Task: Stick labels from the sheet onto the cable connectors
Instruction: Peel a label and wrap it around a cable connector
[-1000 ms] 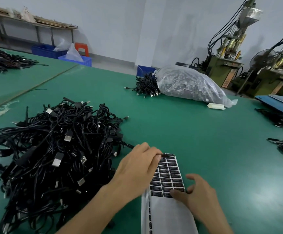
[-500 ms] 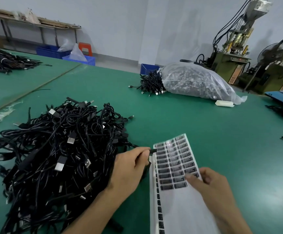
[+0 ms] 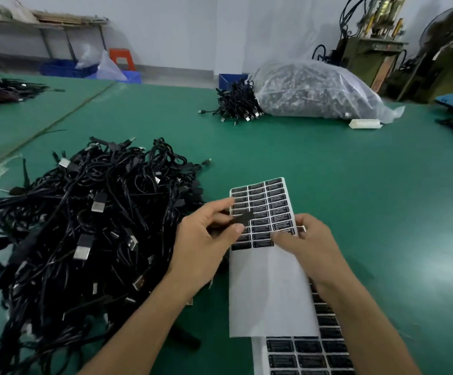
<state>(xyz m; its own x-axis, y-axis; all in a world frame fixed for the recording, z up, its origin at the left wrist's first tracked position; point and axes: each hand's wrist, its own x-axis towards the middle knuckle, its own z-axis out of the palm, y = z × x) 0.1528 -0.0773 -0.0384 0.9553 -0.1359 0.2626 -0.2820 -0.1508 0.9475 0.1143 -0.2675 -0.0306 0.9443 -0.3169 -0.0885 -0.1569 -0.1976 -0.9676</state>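
left grip [image 3: 206, 239] pinches a black connector [image 3: 243, 220] over the label sheet [image 3: 274, 196], centre frame; right grip [image 3: 306, 244] pinches the sheet at its lowest label row. risk: label may lift crooked or fold on itself if peeled hastily.

My left grip [image 3: 212, 239] pinches a black connector [image 3: 244, 218] over the sheet [image 3: 266, 288], which my right grip [image 3: 309, 244] holds by its edge, thumb on the lower labels [image 3: 260, 236]. The cable heap [image 3: 84, 226] lies just left of the left grip on the worktop [image 3: 355, 185].
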